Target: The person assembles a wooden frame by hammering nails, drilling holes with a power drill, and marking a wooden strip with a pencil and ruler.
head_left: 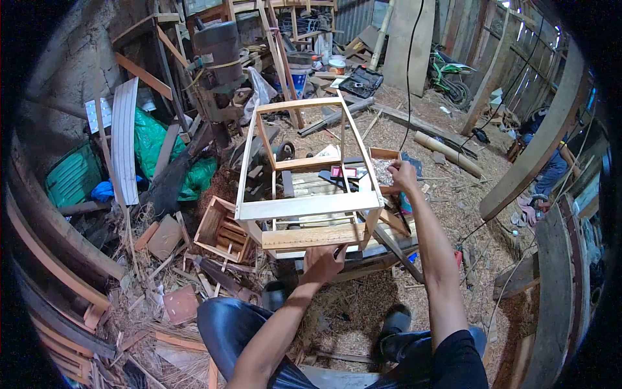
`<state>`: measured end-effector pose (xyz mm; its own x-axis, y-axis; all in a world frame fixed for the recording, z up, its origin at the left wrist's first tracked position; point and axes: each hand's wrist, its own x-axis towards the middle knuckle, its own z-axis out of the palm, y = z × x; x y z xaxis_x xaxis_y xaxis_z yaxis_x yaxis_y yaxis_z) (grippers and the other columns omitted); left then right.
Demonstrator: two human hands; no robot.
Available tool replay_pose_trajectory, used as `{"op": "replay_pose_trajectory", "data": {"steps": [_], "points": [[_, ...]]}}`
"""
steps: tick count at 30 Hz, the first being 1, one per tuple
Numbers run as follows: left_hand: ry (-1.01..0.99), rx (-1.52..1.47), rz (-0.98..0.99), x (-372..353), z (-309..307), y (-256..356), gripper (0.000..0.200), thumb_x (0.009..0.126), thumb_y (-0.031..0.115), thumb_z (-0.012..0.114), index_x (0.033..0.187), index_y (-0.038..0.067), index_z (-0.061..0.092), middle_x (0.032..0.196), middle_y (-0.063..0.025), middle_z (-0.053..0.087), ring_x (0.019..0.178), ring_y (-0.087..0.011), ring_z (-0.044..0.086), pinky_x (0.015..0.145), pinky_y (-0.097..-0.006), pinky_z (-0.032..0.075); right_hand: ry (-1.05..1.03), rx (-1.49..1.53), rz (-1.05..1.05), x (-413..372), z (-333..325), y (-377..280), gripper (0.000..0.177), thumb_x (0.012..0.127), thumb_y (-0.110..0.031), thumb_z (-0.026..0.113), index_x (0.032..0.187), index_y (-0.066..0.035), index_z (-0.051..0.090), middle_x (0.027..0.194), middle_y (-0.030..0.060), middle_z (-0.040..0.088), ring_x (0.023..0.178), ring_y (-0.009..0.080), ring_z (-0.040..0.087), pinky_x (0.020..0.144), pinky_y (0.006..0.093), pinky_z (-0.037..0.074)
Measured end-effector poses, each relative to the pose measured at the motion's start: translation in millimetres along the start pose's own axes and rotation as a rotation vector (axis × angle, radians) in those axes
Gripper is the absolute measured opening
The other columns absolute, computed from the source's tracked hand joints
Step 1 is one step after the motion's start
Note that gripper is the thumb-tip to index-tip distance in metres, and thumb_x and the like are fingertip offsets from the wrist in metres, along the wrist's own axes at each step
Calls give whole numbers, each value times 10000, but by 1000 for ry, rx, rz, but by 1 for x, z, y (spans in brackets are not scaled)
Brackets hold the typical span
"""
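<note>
A pale wooden frame (308, 206), like that of a chair or stool, stands on the low workbench in front of me. My left hand (321, 264) is closed at the lower edge of a light wooden slat (314, 236) on the frame's near side; a row of small dark marks runs along the slat. My right hand (403, 175) is at a small wooden box (385, 154) of small light-coloured bits, right of the frame. Its fingers are bent together, and what they hold is hidden. A small red-rimmed item (343, 172) lies on the bench behind the frame.
A second wooden box frame (223, 230) lies at left among scraps. An open black tool case (361, 83), a bamboo pole (447, 154) and a green motorbike (450, 74) are farther back. Another person (551, 152) is at far right. A black cable (409, 78) hangs down.
</note>
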<state>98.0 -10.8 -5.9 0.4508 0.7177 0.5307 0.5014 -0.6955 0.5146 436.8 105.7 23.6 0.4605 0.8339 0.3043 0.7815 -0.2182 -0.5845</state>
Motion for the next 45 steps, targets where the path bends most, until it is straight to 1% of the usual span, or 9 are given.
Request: {"op": "replay_pose_trajectory", "data": {"steps": [11,24,28,31,34,41,42,44,45], "points": [[-15,-20,-5,-1,3,-3,161,811,250,665,892,124,723,827,-132,683,768,-347,648,701,-445,525,-90,-137,108,-17,-23,-17,267,801,-307,684,899,-59,697,878,190,692,869,340,673,774,431,518],[-138,-149,-153,-1,3,-1,205,833,243,644,992,131,708,949,-129,686,892,-349,634,795,-449,488,226,-104,-246,-25,-58,-10,132,812,-56,598,852,30,690,736,189,678,622,201,641,580,342,499],[-99,-36,-17,5,-2,3,200,864,245,625,1017,138,697,1011,-131,679,953,-358,624,848,-445,481,124,193,-90,-26,-49,-3,128,806,-27,571,833,-2,694,738,141,689,615,161,634,575,326,497],[-49,-86,18,4,4,-3,186,875,188,601,1023,110,682,960,-160,678,904,-345,645,791,-437,503,107,55,-121,-99,-113,-77,112,827,-2,583,860,6,690,729,125,684,688,153,661,621,303,505],[-425,21,-152,10,-11,-1,235,907,205,507,1043,105,671,956,-184,672,870,-312,665,755,-422,517,144,191,-266,-144,-148,-99,133,801,-115,704,901,-28,716,825,158,692,755,232,682,676,325,522],[-241,-290,-195,6,-35,19,207,875,158,546,1024,91,672,1007,-172,661,966,-357,613,794,-441,492,-45,623,19,-278,-167,-140,182,830,-69,690,998,-2,670,839,49,689,742,99,633,604,245,502],[-151,-364,106,-11,-14,-9,198,850,117,539,986,88,680,1003,-170,661,989,-338,606,809,-427,493,-70,655,35,-292,-166,-147,151,848,-75,677,975,4,659,812,50,684,720,90,628,543,235,495],[-270,-229,-98,-3,-36,19,232,809,85,538,1002,101,666,1026,-154,639,988,-339,599,816,-433,498,-88,757,149,-310,-160,-152,157,830,-71,701,959,14,678,853,41,688,775,84,622,705,225,496],[-103,57,293,-12,-14,-12,312,833,116,583,1144,134,610,1051,-123,635,886,-339,625,746,-407,513,-97,788,196,-316,-153,-151,139,842,-81,694,942,14,681,861,37,690,787,82,620,714,227,493]]}}
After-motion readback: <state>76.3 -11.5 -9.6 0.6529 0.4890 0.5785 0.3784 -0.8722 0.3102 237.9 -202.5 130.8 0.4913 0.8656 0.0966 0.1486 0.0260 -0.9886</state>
